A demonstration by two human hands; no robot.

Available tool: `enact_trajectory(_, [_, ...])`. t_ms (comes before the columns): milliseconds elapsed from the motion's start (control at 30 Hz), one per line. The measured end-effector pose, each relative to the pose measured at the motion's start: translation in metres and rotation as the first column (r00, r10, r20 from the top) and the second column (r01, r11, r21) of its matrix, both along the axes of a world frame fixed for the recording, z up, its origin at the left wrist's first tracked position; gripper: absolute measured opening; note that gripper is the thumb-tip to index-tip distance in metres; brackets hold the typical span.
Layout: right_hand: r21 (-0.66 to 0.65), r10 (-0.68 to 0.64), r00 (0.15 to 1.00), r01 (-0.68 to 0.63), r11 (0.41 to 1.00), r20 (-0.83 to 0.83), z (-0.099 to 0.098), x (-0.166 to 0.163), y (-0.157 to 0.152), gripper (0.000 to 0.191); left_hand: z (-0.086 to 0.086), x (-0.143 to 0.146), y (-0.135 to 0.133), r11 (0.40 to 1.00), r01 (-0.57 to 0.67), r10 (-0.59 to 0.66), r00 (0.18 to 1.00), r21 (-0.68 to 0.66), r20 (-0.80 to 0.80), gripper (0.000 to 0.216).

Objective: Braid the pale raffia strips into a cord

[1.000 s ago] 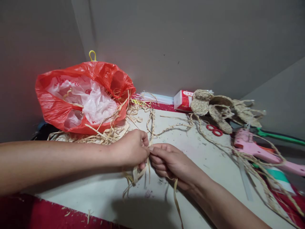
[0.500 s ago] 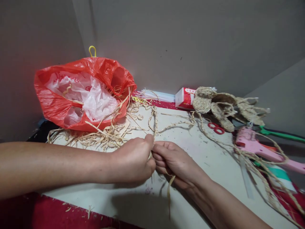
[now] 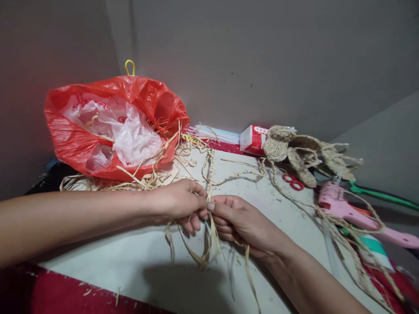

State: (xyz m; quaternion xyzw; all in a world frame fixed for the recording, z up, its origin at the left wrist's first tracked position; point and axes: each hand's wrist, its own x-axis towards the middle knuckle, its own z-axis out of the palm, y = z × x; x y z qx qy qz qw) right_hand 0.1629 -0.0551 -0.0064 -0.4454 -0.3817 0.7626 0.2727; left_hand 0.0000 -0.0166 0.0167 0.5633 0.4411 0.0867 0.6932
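Loosened since a moment ago, the straw strands (image 3: 209, 248) now dangle fanned below both hands; left hand (image 3: 178, 203) and right hand (image 3: 238, 220) together pinch the braid (image 3: 209, 168) at its near end, just above the surface (image 3: 131, 261).

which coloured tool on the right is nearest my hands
The red scissors: their handle loops lie nearer the right hand than the pink glue gun or green handle.

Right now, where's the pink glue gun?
Head view, far right of the table: the pink glue gun lies right of the red scissor handles and just in front of a green-handled tool.
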Motion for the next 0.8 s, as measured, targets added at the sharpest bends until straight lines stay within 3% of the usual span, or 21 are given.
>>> enact_trajectory(33, [0.007,0.021,1.0,-0.021,1.0,0.017,0.0,0.001,0.0,0.028,-0.003,0.003,0.0,0.997,0.008,-0.007,1.0,-0.075,0.018,0.006])
enact_trajectory(100, [0.025,0.047,0.998,-0.048,0.999,0.045,0.0,0.002,0.001,0.03,-0.006,0.005,0.0,0.995,0.04,-0.039,0.999,-0.09,0.02,0.012])
enact_trajectory(367, [0.081,0.094,0.987,-0.105,0.991,0.13,-0.002,0.008,0.003,0.035,-0.011,-0.004,0.004,0.979,0.153,-0.15,0.988,0.138,-0.036,0.018])
enact_trajectory(533, [0.105,0.157,0.973,-0.176,0.979,0.17,-0.003,0.015,0.005,0.032,-0.012,-0.004,0.011,0.96,0.188,-0.197,0.98,0.206,0.021,0.021])
enact_trajectory(633, [0.118,0.207,0.957,-0.234,0.965,0.204,-0.003,0.018,0.006,0.03,-0.012,-0.004,0.015,0.973,0.203,-0.212,0.974,0.106,0.083,0.023])
enact_trajectory(800, [0.16,0.235,0.917,-0.297,0.941,0.322,-0.003,0.02,0.004,0.03,-0.017,-0.003,0.018,0.961,0.187,-0.159,0.976,-0.202,0.151,0.018])
